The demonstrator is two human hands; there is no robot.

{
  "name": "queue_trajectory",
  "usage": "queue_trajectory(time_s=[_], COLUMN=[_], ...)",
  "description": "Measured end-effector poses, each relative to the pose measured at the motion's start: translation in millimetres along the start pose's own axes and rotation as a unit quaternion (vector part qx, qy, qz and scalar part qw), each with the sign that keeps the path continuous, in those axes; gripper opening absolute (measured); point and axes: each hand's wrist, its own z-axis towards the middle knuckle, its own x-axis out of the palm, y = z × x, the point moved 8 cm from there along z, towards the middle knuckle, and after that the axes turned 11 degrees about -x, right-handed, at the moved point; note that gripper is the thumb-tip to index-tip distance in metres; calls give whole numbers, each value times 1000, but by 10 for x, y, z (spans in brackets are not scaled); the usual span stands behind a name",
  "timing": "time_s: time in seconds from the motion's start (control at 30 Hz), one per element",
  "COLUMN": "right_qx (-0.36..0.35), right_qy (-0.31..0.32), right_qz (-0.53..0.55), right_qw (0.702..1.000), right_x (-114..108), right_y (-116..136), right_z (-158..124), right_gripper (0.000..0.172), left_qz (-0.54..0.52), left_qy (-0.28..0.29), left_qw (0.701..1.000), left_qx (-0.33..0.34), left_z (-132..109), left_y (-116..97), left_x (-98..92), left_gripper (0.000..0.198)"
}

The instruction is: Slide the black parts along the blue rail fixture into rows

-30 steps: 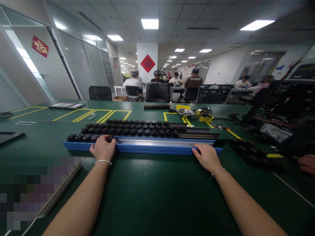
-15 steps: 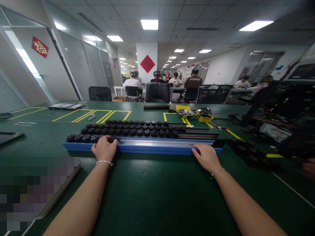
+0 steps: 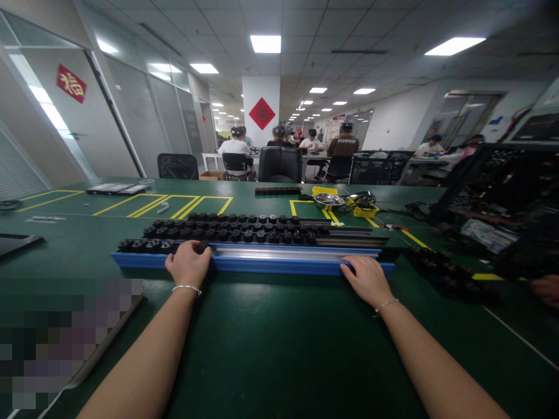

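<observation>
A long blue rail (image 3: 271,265) with a silvery channel lies across the green table in front of me. Several round black socket-like modules (image 3: 152,246) sit in a row on its left end. My left hand (image 3: 188,266) is closed around another black module (image 3: 202,248) at the end of that row, its fingers partly hiding it. Near the rail's right end my right hand (image 3: 367,279) grips the front edge, thumb in front and fingers over the top. Directly behind are more rails with rows of black modules (image 3: 236,234).
Black modules (image 3: 449,273) lie to the right, near another person's hand (image 3: 545,289). Farther back are a metal bowl (image 3: 329,200), a yellow tray (image 3: 365,210) and a short dark rail (image 3: 278,191). A pale-edged board (image 3: 109,343), its surface blurred, lies at left.
My left hand has slid slightly right along the blue rail together with the black module. The right hand and the rail have stayed put.
</observation>
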Motion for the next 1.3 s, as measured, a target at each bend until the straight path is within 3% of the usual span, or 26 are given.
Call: queue_trajectory(time_s=[1.3], right_qx=[-1], right_qy=[-2], right_qz=[0], right_qw=[1000], right_x=[14], right_y=[-9], right_z=[6], right_gripper=[37], left_qz=[-3], left_qy=[21], left_qw=[999], left_qx=[42], left_z=[-99], left_y=[-123], left_x=[89], left_gripper=[30])
